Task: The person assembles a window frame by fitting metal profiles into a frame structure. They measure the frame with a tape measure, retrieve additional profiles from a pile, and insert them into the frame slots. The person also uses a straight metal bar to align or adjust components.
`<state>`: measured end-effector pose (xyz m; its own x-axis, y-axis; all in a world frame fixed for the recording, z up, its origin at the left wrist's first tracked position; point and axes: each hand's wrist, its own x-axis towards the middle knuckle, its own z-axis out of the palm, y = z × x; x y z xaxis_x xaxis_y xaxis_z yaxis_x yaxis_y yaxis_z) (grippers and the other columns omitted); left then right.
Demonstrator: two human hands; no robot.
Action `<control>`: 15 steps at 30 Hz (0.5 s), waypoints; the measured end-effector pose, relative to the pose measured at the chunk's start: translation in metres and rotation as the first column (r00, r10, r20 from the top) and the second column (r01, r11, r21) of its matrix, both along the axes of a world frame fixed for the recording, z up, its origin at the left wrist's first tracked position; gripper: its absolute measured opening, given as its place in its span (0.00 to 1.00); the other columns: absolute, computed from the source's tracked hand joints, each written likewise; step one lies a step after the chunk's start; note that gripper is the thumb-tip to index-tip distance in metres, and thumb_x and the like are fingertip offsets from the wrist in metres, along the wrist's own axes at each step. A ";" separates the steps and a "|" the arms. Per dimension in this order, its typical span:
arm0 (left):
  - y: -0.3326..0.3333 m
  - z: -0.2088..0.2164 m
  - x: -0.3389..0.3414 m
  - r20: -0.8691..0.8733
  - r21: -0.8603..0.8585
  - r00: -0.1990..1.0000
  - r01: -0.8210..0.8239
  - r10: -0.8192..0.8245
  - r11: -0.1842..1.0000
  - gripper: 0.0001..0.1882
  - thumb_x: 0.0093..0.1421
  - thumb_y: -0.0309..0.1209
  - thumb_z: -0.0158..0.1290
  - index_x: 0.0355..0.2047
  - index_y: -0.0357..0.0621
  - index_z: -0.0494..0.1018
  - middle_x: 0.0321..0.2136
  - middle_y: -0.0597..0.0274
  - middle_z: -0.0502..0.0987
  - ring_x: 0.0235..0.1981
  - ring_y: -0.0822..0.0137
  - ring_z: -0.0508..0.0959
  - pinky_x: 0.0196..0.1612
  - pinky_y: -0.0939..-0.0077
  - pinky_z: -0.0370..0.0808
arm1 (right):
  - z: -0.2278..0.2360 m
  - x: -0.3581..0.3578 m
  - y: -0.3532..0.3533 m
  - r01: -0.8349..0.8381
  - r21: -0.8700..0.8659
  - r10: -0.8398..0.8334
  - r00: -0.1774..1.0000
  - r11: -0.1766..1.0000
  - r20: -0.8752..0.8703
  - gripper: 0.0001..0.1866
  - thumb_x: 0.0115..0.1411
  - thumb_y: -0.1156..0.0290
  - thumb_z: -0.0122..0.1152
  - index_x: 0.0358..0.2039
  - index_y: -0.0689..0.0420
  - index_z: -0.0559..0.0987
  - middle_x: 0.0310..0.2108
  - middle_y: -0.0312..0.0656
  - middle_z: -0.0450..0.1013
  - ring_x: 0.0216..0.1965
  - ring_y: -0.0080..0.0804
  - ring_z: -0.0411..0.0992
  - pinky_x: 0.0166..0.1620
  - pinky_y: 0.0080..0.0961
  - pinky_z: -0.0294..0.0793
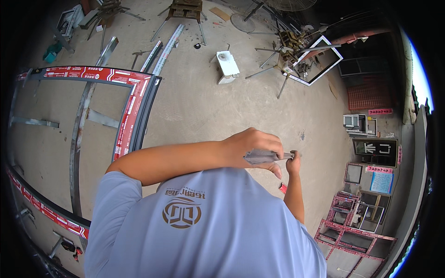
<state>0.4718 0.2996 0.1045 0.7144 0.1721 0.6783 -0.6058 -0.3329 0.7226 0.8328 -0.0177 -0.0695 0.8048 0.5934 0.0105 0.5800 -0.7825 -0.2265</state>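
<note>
In front of my chest, my left hand (254,147) holds a thin grey piece (262,156), wide near the palm and narrowing to the right. My left fingers curve over it while the thumb sticks out below. At the narrow end, my right hand (293,163) is closed, with its fingertips pinching the piece. Its exact kind I cannot make out. Below the hands, the end of a small red object (282,187) shows past my shirt, which hides the rest.
At left, a large frame (131,109) with red protective film lies across metal supports. A white stool (227,65) stands on the concrete floor ahead. Far right of it, a white-edged frame (340,56) leans by a cluttered stand. More frames (345,215) line the right wall.
</note>
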 end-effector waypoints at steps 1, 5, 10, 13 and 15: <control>0.000 0.002 0.001 -0.037 0.030 0.999 0.003 -0.002 1.000 0.22 0.49 0.47 0.71 0.34 0.45 0.76 0.32 0.64 0.81 0.28 0.61 0.81 0.28 0.71 0.77 | -0.004 -0.006 -0.002 0.003 0.051 -0.006 0.998 0.999 0.055 0.21 0.54 0.81 0.55 0.50 0.58 0.74 0.48 0.54 0.75 0.53 0.55 0.72 0.56 0.44 0.72; -0.009 0.011 0.003 -0.030 0.048 0.997 -0.067 0.069 0.997 0.25 0.46 0.51 0.71 0.30 0.44 0.76 0.25 0.64 0.79 0.25 0.62 0.80 0.26 0.71 0.75 | -0.017 -0.032 -0.011 0.148 0.150 -0.165 0.980 0.978 0.110 0.33 0.58 0.75 0.61 0.64 0.60 0.65 0.60 0.55 0.68 0.64 0.56 0.63 0.66 0.43 0.62; -0.023 0.032 0.006 0.006 0.214 0.992 -0.123 0.125 0.969 0.27 0.44 0.52 0.73 0.30 0.43 0.77 0.22 0.64 0.78 0.22 0.65 0.79 0.25 0.73 0.75 | -0.015 -0.070 -0.001 0.414 0.568 -0.341 0.910 0.711 -0.237 0.31 0.66 0.70 0.51 0.68 0.63 0.59 0.57 0.57 0.71 0.59 0.52 0.69 0.64 0.42 0.67; -0.041 0.046 0.016 0.122 0.100 0.987 -0.118 0.105 0.988 0.28 0.46 0.55 0.71 0.28 0.43 0.75 0.21 0.62 0.76 0.20 0.61 0.77 0.22 0.70 0.73 | 0.008 -0.083 0.005 0.671 0.662 -0.195 0.736 0.334 -0.648 0.28 0.71 0.66 0.41 0.69 0.63 0.58 0.55 0.57 0.73 0.55 0.48 0.74 0.60 0.41 0.72; -0.048 0.052 0.020 0.145 0.136 0.985 -0.115 0.095 0.984 0.26 0.44 0.52 0.72 0.30 0.43 0.77 0.23 0.63 0.79 0.22 0.64 0.79 0.24 0.74 0.74 | 0.018 -0.085 0.006 0.757 0.627 -0.057 0.645 0.184 -0.762 0.28 0.72 0.63 0.37 0.68 0.64 0.58 0.55 0.57 0.74 0.54 0.46 0.75 0.58 0.41 0.74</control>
